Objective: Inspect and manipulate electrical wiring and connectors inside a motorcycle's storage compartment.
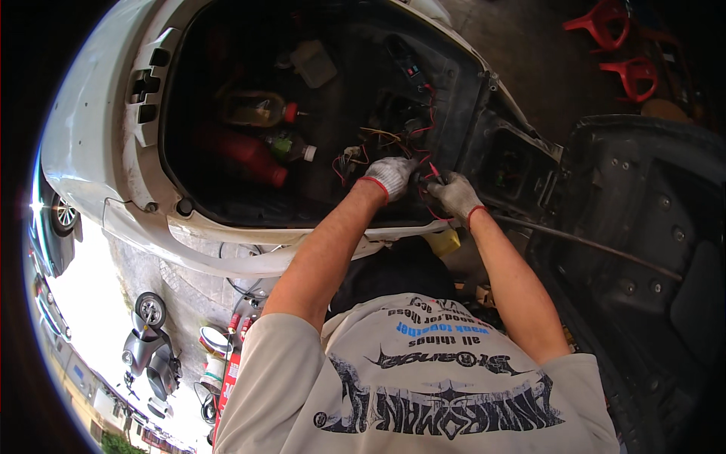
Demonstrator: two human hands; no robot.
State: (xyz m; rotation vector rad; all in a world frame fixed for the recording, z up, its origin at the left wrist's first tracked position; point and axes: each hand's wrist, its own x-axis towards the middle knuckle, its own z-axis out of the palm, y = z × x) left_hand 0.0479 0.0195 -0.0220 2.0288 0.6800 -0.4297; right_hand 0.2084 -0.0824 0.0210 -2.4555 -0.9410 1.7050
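Observation:
My left hand [391, 178], in a white knit glove with a red cuff, has its fingers closed at wiring inside the scooter's open black storage compartment [333, 83]; what they grip is hidden. My right hand [456, 195], in a greyer glove, is closed on a red-and-black test probe [435, 172] just right of my left hand. A dark meter [404, 57] with a red lead lies at the compartment's upper right. Yellow and red wires [382, 136] and a pale connector [352, 153] sit above and left of my hands.
Bottles [257, 108] and a translucent box [314, 64] lie in the compartment. The raised seat [628, 227] and its metal rod [567, 236] are at the right, red chairs [605, 26] beyond. A parked scooter [151, 348] and a red toolbox [227, 386] stand lower left.

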